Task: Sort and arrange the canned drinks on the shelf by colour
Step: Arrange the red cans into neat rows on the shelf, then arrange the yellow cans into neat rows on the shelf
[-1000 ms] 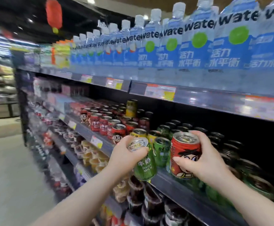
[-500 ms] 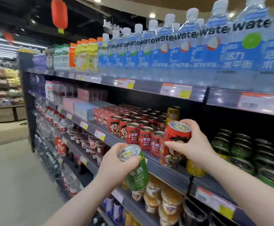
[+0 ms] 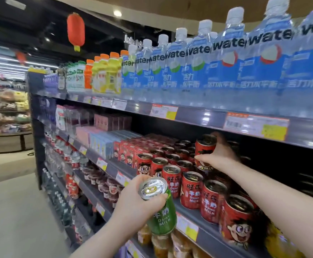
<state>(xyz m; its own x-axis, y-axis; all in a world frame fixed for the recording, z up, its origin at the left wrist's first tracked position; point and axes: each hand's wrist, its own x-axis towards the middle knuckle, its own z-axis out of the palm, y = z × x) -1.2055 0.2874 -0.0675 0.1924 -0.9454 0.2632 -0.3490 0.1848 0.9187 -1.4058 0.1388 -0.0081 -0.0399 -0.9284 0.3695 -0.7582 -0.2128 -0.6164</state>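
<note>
- The right hand (image 3: 219, 155) has its grip closed around a red can (image 3: 205, 146), held above the block of red cans (image 3: 191, 185) toward the back of the shelf (image 3: 114, 167), under the price rail of the tier above.
- The left hand (image 3: 138, 200) has its grip closed on the upper part of a green can (image 3: 163, 216), fingers curled over the rim beside the pull-tab lid. The can tilts, top toward the camera, out in front of the shelf's front edge and clear of it.
- These look like small, rigid metal cans, presumably full, so each should carry modest weight for its size and fit one hand easily.
- The printed walls are smooth and glossy; I would judge them slippery if damp, and a thin wall can dent under a hard pinch.
- The safest hold is likely around the middle of the body, thumb opposite the fingers, as the right hand has it. The left hand's hold near the lid leaves most of the can hanging below, which could let it swing or slip.
- The red cans stand packed touching one another, so a can set down crooked could topple its neighbours; lowering it straight onto its base seems wise.
- The green can still needs a place among its own colour, which this view does not show.
</note>
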